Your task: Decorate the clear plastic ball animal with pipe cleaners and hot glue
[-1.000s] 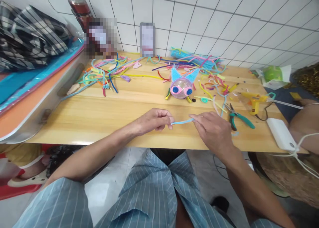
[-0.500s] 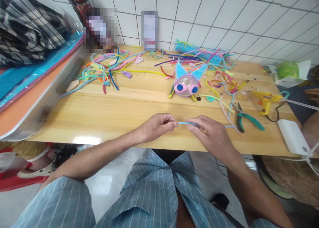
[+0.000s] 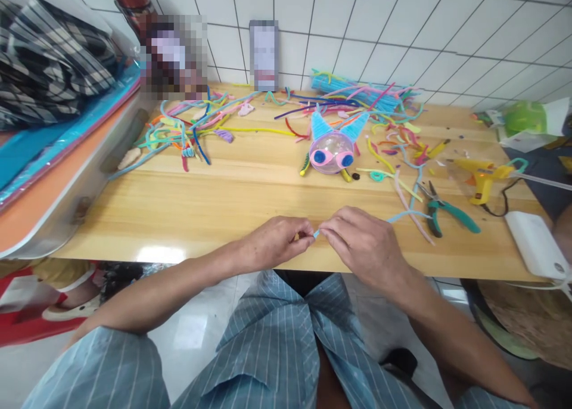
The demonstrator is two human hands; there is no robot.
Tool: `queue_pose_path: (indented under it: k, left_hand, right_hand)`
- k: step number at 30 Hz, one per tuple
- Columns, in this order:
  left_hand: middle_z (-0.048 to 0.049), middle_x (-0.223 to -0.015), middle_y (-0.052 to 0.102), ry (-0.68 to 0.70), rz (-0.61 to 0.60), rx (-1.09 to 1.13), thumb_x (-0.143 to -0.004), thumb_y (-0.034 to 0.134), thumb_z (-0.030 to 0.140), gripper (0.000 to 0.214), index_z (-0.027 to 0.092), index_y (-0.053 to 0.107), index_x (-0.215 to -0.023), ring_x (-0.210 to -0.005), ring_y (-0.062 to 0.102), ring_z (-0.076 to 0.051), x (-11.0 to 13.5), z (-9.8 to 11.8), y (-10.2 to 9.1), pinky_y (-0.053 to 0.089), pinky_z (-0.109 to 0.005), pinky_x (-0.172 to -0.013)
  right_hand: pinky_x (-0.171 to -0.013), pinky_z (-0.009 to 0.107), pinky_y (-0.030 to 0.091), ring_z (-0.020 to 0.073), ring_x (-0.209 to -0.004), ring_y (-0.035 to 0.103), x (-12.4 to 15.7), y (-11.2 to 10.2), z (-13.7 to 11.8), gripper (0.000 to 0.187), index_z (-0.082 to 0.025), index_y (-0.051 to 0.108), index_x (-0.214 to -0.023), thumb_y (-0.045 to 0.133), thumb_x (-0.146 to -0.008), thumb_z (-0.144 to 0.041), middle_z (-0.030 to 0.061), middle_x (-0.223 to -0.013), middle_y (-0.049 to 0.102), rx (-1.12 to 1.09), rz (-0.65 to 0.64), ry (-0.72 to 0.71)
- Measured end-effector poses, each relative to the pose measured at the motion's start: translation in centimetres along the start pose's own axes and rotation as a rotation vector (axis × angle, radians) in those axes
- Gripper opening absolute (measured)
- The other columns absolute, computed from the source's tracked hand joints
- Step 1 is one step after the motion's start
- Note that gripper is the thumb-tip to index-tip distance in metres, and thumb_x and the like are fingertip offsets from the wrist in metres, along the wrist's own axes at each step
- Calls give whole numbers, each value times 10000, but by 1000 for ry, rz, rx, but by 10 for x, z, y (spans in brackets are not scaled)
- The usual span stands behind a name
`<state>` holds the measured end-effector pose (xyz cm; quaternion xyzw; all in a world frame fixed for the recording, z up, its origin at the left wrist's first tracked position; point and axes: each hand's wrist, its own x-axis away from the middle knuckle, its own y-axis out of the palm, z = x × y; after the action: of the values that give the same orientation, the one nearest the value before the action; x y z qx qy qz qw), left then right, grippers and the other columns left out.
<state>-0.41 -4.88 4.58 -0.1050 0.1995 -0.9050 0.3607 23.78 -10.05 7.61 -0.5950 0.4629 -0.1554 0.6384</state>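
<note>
Over the front of the wooden table, my left hand (image 3: 286, 239) is closed in a pinch on the end of a light blue pipe cleaner (image 3: 317, 234). My right hand (image 3: 364, 239) pinches the same pipe cleaner just beside it; only a short bit shows between the fingertips. Its tail seems to come out behind my right hand towards the pliers. Beyond my hands stands a round clear figure (image 3: 333, 149) with blue pipe-cleaner ears, pink-rimmed blue eyes and yellow-and-dark legs.
Green-handled pliers (image 3: 453, 215), a yellow glue gun (image 3: 482, 176) and a white box (image 3: 536, 245) lie at the right. Tangled pipe cleaners (image 3: 183, 126) spread at the left, with a blue bundle (image 3: 357, 90) by the wall. A plastic bin (image 3: 67, 224) borders the left side.
My right hand has moved left, closing its fingers on the pipe cleaner near my left fingertips. The bit showing between my hands is shorter and now slants.
</note>
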Motion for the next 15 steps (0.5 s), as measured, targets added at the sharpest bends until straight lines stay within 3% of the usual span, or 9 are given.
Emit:
queue_pose_path:
  k: [3,8,11,15]
  left_hand:
    - [-7,-808,716,-31,53,-139,-1078,671,312,175,246,686,-917,-715,614,-179,0,-2,2,423,-302,-715]
    - [-62,-985,804,-38,217,-339,-1122,646,276,139,234,706,-1004,-887,745,-230,0,-4,9,525,-325,-788]
    - [-33,-962,805,60,275,-260,-1133,649,230,122,226,730,-1042,-849,736,-187,2,-4,7,554,-302,-799]
    - [12,-944,789,149,258,-145,-1084,739,193,27,218,748,-1090,-709,637,-116,4,-1,-4,518,-248,-718]
  right_hand:
    - [-731,363,531,192,-786,721,-4,0,-8,339,-237,767,-858,620,-1153,-157,31,-828,774,91,43,-39]
    - [-653,347,450,159,-672,617,-3,2,-27,373,-240,712,-785,642,-1129,-114,5,-754,703,249,119,22]
    - [-660,334,445,149,-665,617,-1,-1,-29,312,-209,762,-864,660,-1142,-110,4,-785,709,268,155,46]
    - [-685,311,463,142,-714,676,-1,-7,-24,271,-184,791,-965,639,-1187,-158,14,-844,748,223,150,51]
